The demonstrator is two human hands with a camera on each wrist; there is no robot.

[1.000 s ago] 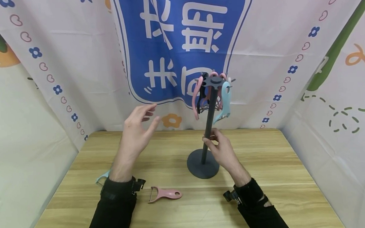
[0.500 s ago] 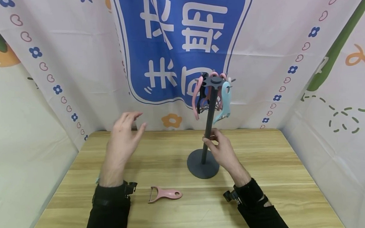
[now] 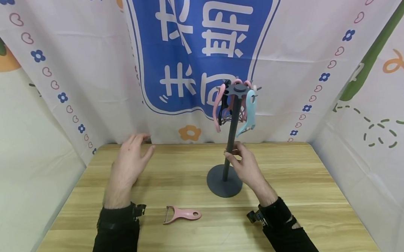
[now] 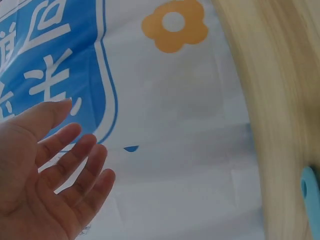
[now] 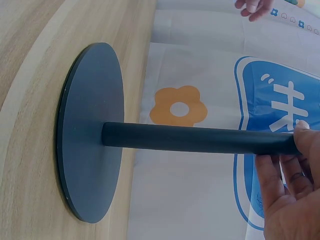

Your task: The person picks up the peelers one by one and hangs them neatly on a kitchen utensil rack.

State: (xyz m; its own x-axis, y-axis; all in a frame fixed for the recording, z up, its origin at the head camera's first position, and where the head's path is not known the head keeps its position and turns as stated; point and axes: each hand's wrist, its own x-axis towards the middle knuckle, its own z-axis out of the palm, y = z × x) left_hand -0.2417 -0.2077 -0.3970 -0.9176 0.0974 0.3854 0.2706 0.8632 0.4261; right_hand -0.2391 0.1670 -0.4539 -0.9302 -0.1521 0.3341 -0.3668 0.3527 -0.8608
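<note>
My right hand (image 3: 246,164) holds the pole of a dark grey rotating-style hanging stand (image 3: 234,126) between thumb and fingers, a little above its round base. Several peelers hang from the hooks at its top, among them a pink one (image 3: 217,109), a light blue one (image 3: 250,109) and something black partly hidden behind. My left hand (image 3: 128,163) is raised over the table's back left, fingers loosely bent and holding nothing. A pink peeler (image 3: 183,214) lies on the table between the forearms. Part of a light blue handle (image 4: 311,195) shows in the left wrist view; in the head view it is hidden.
The wooden table (image 3: 287,220) ends at the back against a hanging printed cloth (image 3: 112,81). More printed cloth (image 3: 365,152) stands along both sides. The stand's round base (image 5: 92,175) sits flat on the tabletop.
My left hand has moved left and down, away from the stand, its forearm now covering the light blue peeler on the table. My right hand stays on the pole.
</note>
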